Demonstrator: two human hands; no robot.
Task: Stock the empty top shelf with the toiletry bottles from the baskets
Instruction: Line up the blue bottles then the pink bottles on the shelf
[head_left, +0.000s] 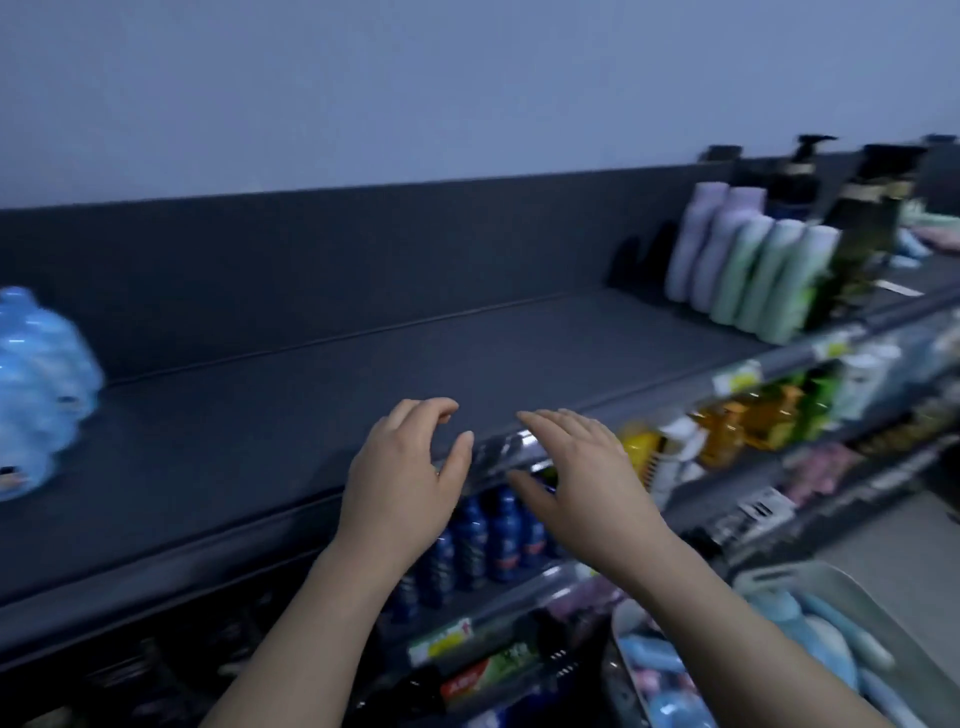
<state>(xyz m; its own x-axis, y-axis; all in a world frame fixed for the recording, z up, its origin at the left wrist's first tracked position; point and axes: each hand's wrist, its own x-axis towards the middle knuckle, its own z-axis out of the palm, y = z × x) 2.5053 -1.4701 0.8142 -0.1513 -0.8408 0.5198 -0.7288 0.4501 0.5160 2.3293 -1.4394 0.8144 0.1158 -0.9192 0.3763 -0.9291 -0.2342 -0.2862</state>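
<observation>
The dark grey top shelf (363, 374) runs across the view, bare in its middle stretch. My left hand (402, 478) and my right hand (582, 478) hover side by side at the shelf's front edge, fingers relaxed, holding nothing. At the shelf's right end stand lilac bottles (711, 249), green bottles (763, 280) and dark pump bottles (862, 228). Pale blue bottles (36, 384) sit blurred at the left end. A grey basket (841, 587) at the lower right holds blue and pink bottles (810, 639).
Lower shelves hold dark blue bottles (493, 535), yellow and amber bottles (727, 426) and toothpaste boxes (483, 675). Price tags line the shelf rails (737, 379). A plain wall rises behind the shelf's back panel. Light floor shows at the right edge.
</observation>
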